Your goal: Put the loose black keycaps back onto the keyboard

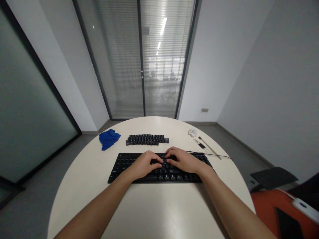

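A black keyboard [149, 177] lies across the table. My left hand [144, 164] rests over its middle, thumb and index fingertips brought close together at the keys. Just to the right, my right hand [184, 160] is bent over the keys too, its thumb and fingertips nearly meeting and pointing at the left fingertips. Anything between the fingertips of either hand is too small to make out. Beyond the keyboard, loose black keycaps [146, 139] stand in rows.
A crumpled blue cloth [109, 138] lies at the back left of the round white table [159, 212]. At the back right are a crumpled white tissue [192, 133], a thin stick [210, 148], a small black-ended tool [201, 145] and a cable [219, 155]. An orange chair [266, 202] stands right.
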`<state>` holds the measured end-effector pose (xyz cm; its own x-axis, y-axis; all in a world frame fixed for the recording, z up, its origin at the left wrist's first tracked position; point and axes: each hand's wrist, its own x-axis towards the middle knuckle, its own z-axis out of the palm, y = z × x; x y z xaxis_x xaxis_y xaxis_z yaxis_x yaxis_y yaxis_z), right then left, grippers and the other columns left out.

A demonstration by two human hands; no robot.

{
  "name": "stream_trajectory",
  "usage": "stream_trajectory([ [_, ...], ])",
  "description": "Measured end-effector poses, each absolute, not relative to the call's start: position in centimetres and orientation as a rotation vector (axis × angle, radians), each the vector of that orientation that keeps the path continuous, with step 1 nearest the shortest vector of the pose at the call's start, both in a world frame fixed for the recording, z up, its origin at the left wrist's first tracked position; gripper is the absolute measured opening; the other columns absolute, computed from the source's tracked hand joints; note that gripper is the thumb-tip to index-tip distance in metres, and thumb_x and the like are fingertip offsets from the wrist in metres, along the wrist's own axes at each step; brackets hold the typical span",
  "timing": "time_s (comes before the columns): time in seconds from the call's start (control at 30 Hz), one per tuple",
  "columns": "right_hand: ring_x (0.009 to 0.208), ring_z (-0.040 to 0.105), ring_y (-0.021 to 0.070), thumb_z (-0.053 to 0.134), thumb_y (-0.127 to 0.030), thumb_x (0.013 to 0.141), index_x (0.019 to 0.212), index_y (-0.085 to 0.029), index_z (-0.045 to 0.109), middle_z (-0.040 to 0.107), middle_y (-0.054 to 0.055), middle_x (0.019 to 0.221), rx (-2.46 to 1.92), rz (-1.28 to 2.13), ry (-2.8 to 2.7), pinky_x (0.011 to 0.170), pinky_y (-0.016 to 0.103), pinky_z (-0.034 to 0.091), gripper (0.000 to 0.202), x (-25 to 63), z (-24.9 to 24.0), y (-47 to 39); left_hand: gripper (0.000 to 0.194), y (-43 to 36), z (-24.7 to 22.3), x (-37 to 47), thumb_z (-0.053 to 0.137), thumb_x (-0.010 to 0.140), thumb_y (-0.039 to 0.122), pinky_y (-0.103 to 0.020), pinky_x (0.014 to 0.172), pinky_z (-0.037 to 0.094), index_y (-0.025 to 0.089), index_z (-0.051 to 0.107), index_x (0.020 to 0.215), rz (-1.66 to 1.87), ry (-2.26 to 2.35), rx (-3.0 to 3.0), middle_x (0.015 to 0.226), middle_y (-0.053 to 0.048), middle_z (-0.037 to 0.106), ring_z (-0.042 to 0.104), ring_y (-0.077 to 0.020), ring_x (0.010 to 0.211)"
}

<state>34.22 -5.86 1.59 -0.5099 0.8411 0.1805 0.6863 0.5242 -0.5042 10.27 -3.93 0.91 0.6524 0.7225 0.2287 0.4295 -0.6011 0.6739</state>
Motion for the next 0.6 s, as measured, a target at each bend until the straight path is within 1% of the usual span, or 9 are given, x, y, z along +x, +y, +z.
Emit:
stream_trajectory([
  [0.3, 0.104, 0.062, 0.0223, 0.060, -0.027, 0.093, 0.104, -0.020, 0.069, 0.066, 0.008, 0.112, -1.263, 0.496, -2.368, 0.096, 0.036, 0.047, 0.016, 34.1, 1.5, -5.9, 0.013, -4.5, 1.3, 10.6, 0.075, 0.085, 0.021, -0.033, 0.092, 0.044, 0.025, 0.078, 0.097, 0.634, 0.874, 2.501, 0.097, -0.001, 0.076, 0.061, -0.0209, 0.099],
  [0.6, 0.104, 0.063, 0.0218, 0.060, -0.026, 0.092, 0.105, -0.021, 0.068, 0.066, 0.007, 0.112, -1.289, 0.474, -2.368, 0.097, 0.035, 0.047, 0.016, 34.1, 1.3, -5.8, 0.012, -5.5, 1.8, 11.0, 0.067, 0.092, 0.022, -0.035, 0.089, 0.043, 0.022, 0.076, 0.100, 0.536, 0.828, 2.800, 0.100, -0.001, 0.074, 0.058, -0.0216, 0.101],
])
